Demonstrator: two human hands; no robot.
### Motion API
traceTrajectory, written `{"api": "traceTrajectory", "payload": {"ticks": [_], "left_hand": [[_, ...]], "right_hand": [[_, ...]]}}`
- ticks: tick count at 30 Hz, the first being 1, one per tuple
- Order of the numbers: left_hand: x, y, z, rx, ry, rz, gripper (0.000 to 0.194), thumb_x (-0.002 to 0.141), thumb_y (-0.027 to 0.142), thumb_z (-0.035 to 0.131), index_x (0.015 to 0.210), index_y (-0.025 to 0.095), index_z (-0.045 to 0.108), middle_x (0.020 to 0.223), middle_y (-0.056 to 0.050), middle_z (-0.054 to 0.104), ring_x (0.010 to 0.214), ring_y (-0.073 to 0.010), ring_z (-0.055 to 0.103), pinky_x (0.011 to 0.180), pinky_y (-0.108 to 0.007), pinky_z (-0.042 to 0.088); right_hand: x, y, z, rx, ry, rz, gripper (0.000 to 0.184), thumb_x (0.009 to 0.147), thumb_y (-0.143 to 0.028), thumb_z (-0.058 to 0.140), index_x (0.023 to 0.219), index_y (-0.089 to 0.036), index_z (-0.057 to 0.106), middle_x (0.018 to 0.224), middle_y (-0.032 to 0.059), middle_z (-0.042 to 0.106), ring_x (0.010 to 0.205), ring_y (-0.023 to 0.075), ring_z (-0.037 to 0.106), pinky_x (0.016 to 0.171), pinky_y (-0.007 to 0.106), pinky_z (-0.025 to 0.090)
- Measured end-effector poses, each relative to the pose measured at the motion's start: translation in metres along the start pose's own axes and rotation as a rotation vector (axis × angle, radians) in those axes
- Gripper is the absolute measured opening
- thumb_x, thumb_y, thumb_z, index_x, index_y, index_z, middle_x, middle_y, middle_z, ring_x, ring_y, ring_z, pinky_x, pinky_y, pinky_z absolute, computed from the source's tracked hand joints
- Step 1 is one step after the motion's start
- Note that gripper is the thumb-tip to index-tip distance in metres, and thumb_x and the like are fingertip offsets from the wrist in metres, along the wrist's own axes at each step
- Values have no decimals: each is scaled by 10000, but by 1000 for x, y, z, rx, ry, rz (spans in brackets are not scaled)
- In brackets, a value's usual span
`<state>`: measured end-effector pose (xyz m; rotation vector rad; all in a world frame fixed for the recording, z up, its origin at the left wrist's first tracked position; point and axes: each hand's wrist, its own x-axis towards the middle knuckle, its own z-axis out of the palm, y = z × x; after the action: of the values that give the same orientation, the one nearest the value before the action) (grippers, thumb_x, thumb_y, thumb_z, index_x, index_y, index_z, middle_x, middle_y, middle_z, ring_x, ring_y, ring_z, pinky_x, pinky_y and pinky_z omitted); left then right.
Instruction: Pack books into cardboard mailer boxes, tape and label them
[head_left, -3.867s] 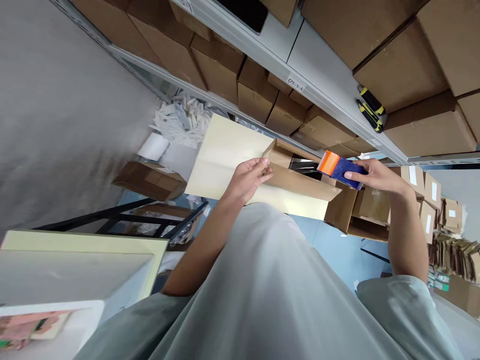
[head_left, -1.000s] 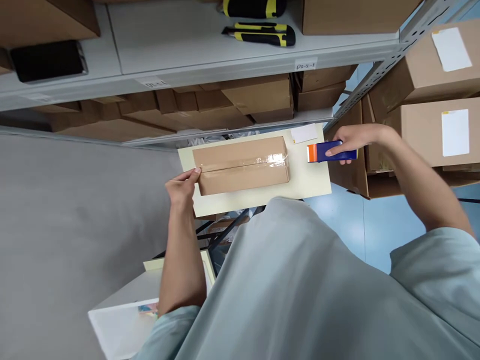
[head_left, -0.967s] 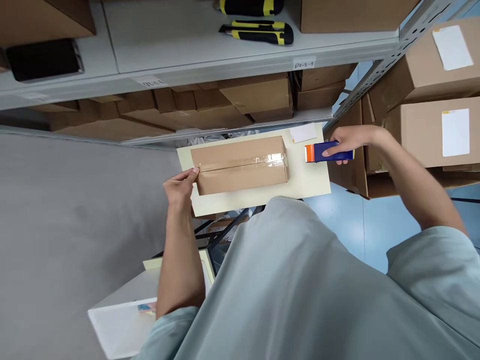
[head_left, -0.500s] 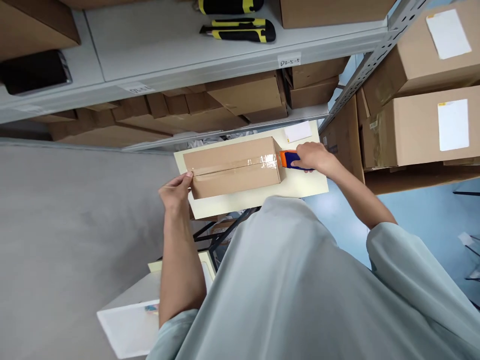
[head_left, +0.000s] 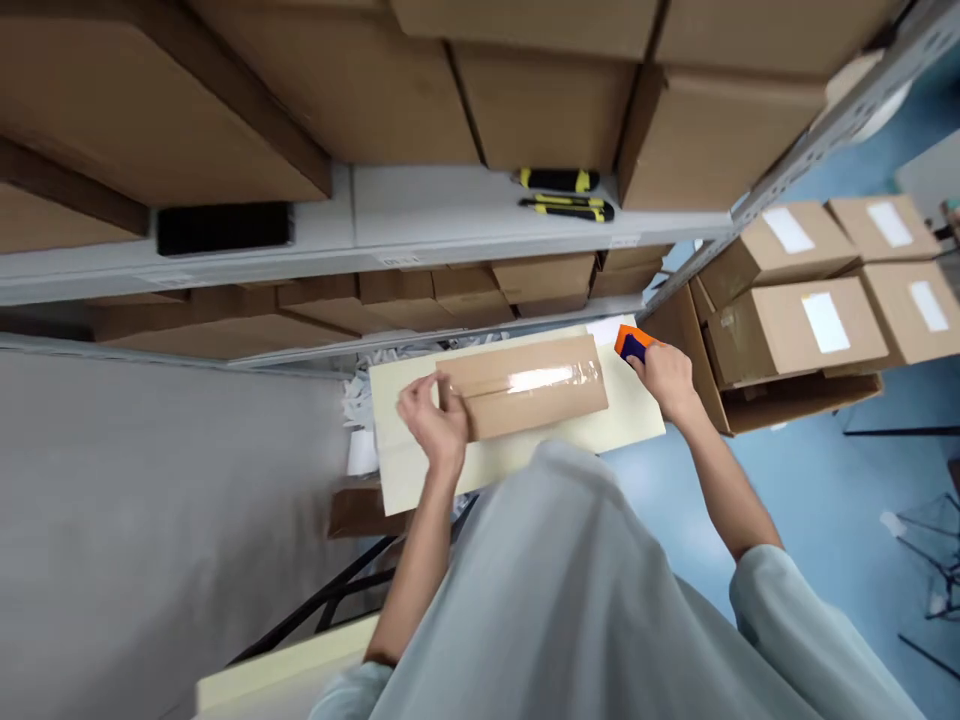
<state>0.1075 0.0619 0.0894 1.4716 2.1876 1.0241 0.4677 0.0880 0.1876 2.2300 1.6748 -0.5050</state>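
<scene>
A long cardboard box (head_left: 532, 405) lies on a pale yellow board (head_left: 405, 480), with shiny clear tape (head_left: 547, 378) running along its top seam. At the box's left end is my left hand (head_left: 439, 420), its fingers bent and its thumb against the end edge. Exactly how the fingertips sit on the box is hard to make out. My right hand (head_left: 667, 378) grips an orange and dark blue tape dispenser (head_left: 634, 345), raised just beyond the box's right end and apart from it. A white paper slip (head_left: 606, 328) lies partly behind the dispenser.
Across the top runs a grey shelf (head_left: 450, 205) with cardboard boxes, a black phone (head_left: 225, 228) and two yellow-black utility knives (head_left: 568, 207). Labelled boxes in a large open carton (head_left: 795, 410) stand at right. A grey wall (head_left: 150, 520) is on the left.
The box went from open-flapped to closed, with tape on its seam. The dispenser moved to the right end, then lifted away. My left hand shifted slightly over the left end; the view tilted up.
</scene>
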Motion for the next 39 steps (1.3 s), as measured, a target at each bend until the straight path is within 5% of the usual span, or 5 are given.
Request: {"api": "traceTrajectory", "payload": {"ticks": [9,15,21,34,39], "left_hand": [[44,109,-21,-433,-146,706,337,1063,196,538,1363,245,685,1357,-96,733,1318,-254,643,1162,-467,529],[128,100,-41,-332,-100,673,482,1028,157,500,1498,177,610,1569,-156,620,1442,-305,594,1203,-500,519],[191,88,-33,-195,-242,552,619,946,68,496,1561,95,555,1690,-205,492,1523,-343,533,1258,-522,477],[133,25,-18,-371,-196,396,480,991,178,541,1460,157,640,1599,-164,601,1490,-340,567,1270,-545,472],[93,14,-26,-379,-216,375,463,1023,247,532,1471,181,629,1604,-155,599,1501,-338,555,1271,-568,463]], "right_hand": [[-23,-145,-91,-3,323,-296,476,1136,-522,427,1359,-122,558,1155,206,795,1037,371,790,838,380,541],[27,-242,-118,43,389,-656,327,1055,-271,404,1317,-91,479,1107,231,755,1006,357,743,860,436,552],[81,-313,-129,-120,359,-654,383,977,-126,397,1340,-53,495,1256,286,720,1154,366,693,987,474,525],[125,-345,-120,-173,333,-503,528,1017,-225,442,1491,2,499,1505,292,606,1445,381,535,1230,504,374],[123,-319,-108,-28,530,-576,587,998,-234,407,1535,-2,449,1491,297,591,1398,398,532,1228,577,361]]}}
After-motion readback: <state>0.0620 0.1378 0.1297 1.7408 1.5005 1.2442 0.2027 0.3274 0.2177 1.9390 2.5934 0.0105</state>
